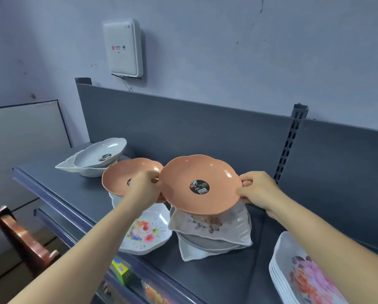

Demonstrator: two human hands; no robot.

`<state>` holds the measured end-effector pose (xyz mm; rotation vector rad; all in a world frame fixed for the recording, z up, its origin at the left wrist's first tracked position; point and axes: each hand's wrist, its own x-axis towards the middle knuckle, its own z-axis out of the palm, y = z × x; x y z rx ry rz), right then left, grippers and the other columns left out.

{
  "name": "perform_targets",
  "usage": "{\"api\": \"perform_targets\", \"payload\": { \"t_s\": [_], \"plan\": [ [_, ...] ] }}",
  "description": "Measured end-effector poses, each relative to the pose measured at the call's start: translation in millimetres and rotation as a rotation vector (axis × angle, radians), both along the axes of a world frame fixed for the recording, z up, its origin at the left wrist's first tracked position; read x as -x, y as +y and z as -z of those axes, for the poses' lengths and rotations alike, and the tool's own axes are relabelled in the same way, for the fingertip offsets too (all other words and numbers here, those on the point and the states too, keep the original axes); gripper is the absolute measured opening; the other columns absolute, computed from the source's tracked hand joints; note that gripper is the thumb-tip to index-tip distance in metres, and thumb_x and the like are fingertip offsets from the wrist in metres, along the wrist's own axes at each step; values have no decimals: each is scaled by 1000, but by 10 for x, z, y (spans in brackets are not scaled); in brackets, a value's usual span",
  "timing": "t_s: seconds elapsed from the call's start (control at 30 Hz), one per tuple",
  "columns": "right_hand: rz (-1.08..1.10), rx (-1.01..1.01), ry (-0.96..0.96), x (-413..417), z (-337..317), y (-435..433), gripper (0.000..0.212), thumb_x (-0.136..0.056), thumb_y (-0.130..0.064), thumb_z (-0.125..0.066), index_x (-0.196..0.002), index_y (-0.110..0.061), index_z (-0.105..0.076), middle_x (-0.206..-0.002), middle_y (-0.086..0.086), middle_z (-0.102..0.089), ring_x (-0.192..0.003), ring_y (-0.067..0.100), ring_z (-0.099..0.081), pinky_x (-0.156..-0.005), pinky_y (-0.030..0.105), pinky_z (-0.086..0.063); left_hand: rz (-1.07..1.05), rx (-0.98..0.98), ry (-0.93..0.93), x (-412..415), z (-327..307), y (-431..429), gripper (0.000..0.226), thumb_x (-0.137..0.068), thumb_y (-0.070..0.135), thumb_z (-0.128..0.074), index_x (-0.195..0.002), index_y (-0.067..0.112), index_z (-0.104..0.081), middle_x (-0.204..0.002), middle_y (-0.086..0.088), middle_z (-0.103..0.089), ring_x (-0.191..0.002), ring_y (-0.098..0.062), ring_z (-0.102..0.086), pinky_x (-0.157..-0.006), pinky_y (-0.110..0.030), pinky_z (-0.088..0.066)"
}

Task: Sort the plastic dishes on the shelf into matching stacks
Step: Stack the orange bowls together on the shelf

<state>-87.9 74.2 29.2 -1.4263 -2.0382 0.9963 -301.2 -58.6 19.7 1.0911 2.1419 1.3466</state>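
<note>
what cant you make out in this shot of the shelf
Head view:
- Rear orange dish: its sticker is mostly hidden by the left hand.
- Mixed stack: dish count hidden under the front orange dish.
- Floral tray stack: cut off by the bottom edge.
- Grey dish sticker: print too small.

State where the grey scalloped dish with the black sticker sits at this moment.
In the head view, the grey scalloped dish sits at the far left end of the shelf, nested on a white dish, just behind the left orange dish.
</note>
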Motion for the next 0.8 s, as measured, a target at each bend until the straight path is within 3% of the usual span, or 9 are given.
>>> {"api": "perform_targets", "payload": {
  "t_s": [0.13,0.23,0.33,0.4,0.47,0.5,0.67,0.73,0.8],
  "plan": [
    [-71,-7,74,265,-155,79,21,-71,7,-58,-88,2,-70,-79,20,-69,-78,25,-71,-77,43,-61,-119,-42,10,194,-69,-71,29,-90,5,-45,-90,11,-73,-79,-14,-73,-71,-28,-72,-69,-41,-62],
    [-109,35,112,529,-213,83,27,-70,11,-53,-95,11,-65,-74,16,-63,-77,27,-74,-68,34,-62,-202,-44,28,404,-68,-144,26,-85,7,-47,-85,3,-73,-80,-24,-72,-74,-34,-71,-77,-53,-58],
    [-116,64,120,810,-208,55,31,-70,12,-49,-97,12,-64,-74,10,-59,-64,23,-67,-53,23,-58,-221,-55,11,632,-38,-180,28,-86,2,-48,-81,5,-76,-65,-15,-70,-57,-17,-68,-64,-32,-62],
    [-121,49,111,1015,-178,43,32,-66,9,-50,-93,9,-66,-72,10,-59,-62,21,-62,-60,35,-62,-223,-77,-46,777,-27,-197,28,-87,-1,-48,-84,9,-74,-62,-7,-66,-45,-5,-65,-48,-17,-55],
    [-132,21,103,1228,-137,55,36,-59,3,-50,-91,7,-66,-71,11,-61,-65,20,-60,-71,52,-60,-240,-75,-51,966,23,-194,28,-86,-2,-47,-86,6,-74,-66,-9,-66,-44,-3,-64,-46,-14,-53],
    [-128,16,101,1329,-118,62,35,-60,4,-51,-91,7,-66,-74,14,-65,-68,23,-65,-73,54,-59,-246,-65,-38,1068,58,-185,29,-85,-2,-45,-85,3,-74,-68,-11,-66,-46,-6,-64,-48,-16,-55],
    [-72,19,64,1816,28,158,29,-67,10,-53,-89,2,-71,-88,17,-73,-82,30,-72,-75,46,-61,-230,20,47,1611,232,-109,27,-72,13,-44,-76,2,-69,-65,-15,-68,-57,-22,-58,-72,-40,-59],
    [-56,29,18,1980,99,191,32,-66,10,-50,-92,5,-69,-76,12,-67,-71,26,-68,-76,47,-61,-218,51,68,1753,289,-69,26,-66,17,-41,-68,0,-61,-57,-14,-55,-58,-21,-47,-65,-33,-52],
    [-40,35,-18,2108,165,205,32,-64,9,-47,-90,9,-66,-65,9,-52,-60,24,-54,-72,35,-60,-211,81,105,1846,343,-34,20,-71,11,-43,-65,-1,-58,-54,-8,-49,-57,-22,-41,-59,-27,-40]
  ]
}}
